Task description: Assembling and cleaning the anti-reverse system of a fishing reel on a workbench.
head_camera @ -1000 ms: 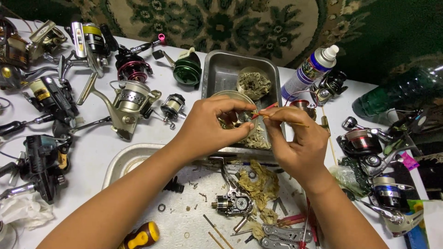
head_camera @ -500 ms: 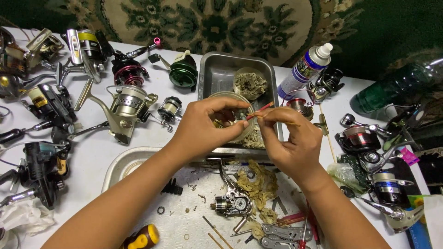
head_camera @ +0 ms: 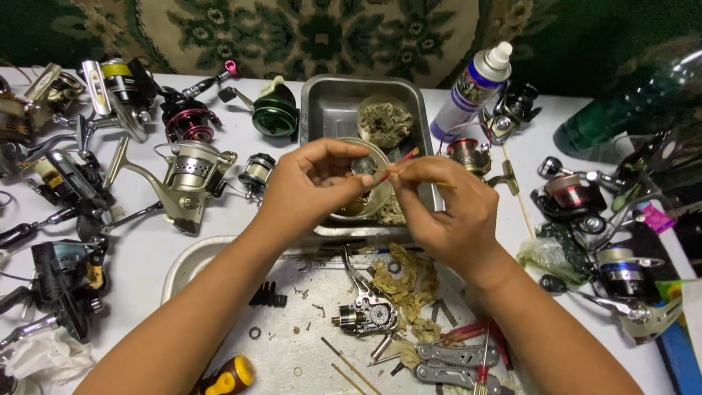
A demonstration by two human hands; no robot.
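My left hand (head_camera: 311,192) pinches a small round metal reel part (head_camera: 363,167) between thumb and fingers, held over a clear glass bowl (head_camera: 365,196) inside a square steel tray (head_camera: 329,110). My right hand (head_camera: 442,212) grips a thin red-handled brush (head_camera: 401,160) whose tip touches that part. Both hands meet above the tray's near side. A second small bowl (head_camera: 385,121) with a greyish greasy wad sits deeper in the tray.
Several fishing reels crowd the white table on the left (head_camera: 186,175) and right (head_camera: 574,192). A spray bottle (head_camera: 472,88) stands right of the tray. A round tray (head_camera: 190,263) near me holds an opened reel body (head_camera: 365,314), dirty rags, pliers (head_camera: 461,358) and small screws.
The view shifted slightly. Both hands stayed over the glass bowl; the brush tip keeps working at the small part held in my left fingers.
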